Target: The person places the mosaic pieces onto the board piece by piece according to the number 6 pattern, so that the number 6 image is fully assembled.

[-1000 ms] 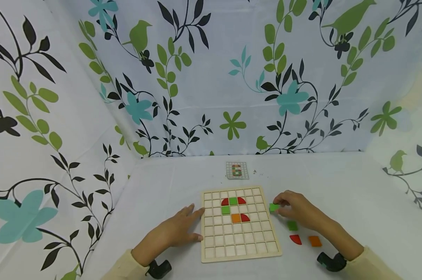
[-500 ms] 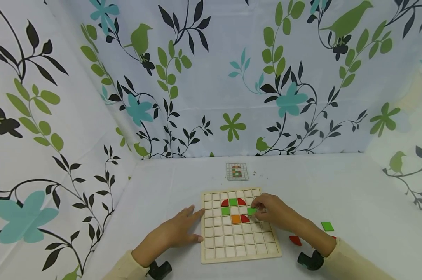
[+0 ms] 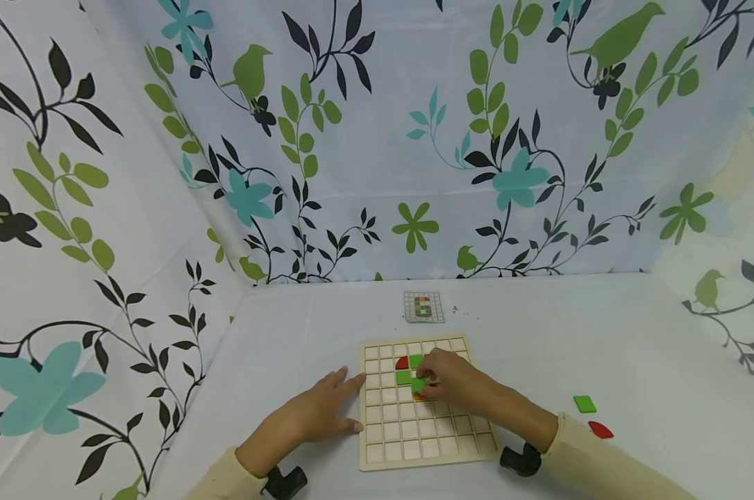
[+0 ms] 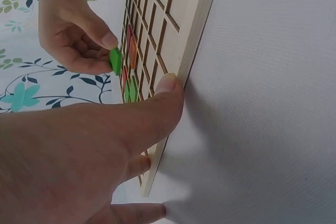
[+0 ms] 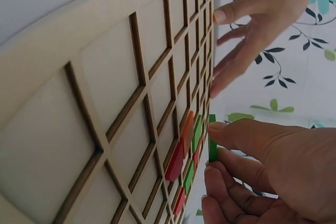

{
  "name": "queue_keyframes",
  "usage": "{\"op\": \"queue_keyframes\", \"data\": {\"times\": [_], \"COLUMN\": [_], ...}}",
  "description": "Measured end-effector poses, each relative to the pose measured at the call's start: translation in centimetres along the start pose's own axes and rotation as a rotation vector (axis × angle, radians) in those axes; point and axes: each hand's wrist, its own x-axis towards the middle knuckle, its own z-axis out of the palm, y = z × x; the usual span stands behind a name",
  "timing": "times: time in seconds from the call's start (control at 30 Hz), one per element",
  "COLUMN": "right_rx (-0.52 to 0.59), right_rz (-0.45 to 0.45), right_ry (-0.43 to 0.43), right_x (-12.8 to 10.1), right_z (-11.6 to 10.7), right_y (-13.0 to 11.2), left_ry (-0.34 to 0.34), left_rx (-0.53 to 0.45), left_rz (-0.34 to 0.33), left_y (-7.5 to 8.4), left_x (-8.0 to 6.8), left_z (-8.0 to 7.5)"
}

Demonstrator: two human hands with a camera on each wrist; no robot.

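Note:
My right hand (image 3: 458, 380) pinches a green square tile (image 5: 212, 141) between thumb and fingertips, close over the middle of a wooden grid board (image 3: 430, 446). In the right wrist view the tile is held on edge, near the seated orange tile (image 5: 187, 132) and red quarter-round tile (image 5: 175, 164). Other green and red tiles sit in the board's upper cells; in the head view the right hand hides some of them. My left hand (image 3: 317, 410) lies with fingers spread at the board's left side, its thumb (image 4: 168, 85) touching the wooden edge.
A small printed grid card (image 3: 423, 307) with a coloured pattern lies behind the board. To the right, a loose green tile (image 3: 584, 404) and a red tile (image 3: 600, 430) lie on the white tabletop (image 3: 652, 347). The right forearm covers part of the table. Patterned cloth hangs behind.
My right hand has carried the green tile leftward from the table beside the board to over its middle. The right forearm now covers loose tiles that showed earlier. The left hand has stayed put.

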Motion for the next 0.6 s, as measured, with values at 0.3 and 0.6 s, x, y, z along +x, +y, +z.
{"op": "queue_keyframes", "data": {"times": [0.3, 0.6], "right_rx": [-0.05, -0.162], "right_rz": [-0.016, -0.045], "right_ry": [-0.047, -0.103], "right_x": [0.7, 1.4], "right_z": [0.6, 0.8], "right_y": [-0.8, -1.5], "left_ry": [0.004, 0.009], "left_rx": [0.021, 0.007], "left_rz": [0.013, 0.023], "left_y": [-0.1, 0.0], "left_x": [0.0, -0.1], "left_z": [-0.1, -0.1]}}
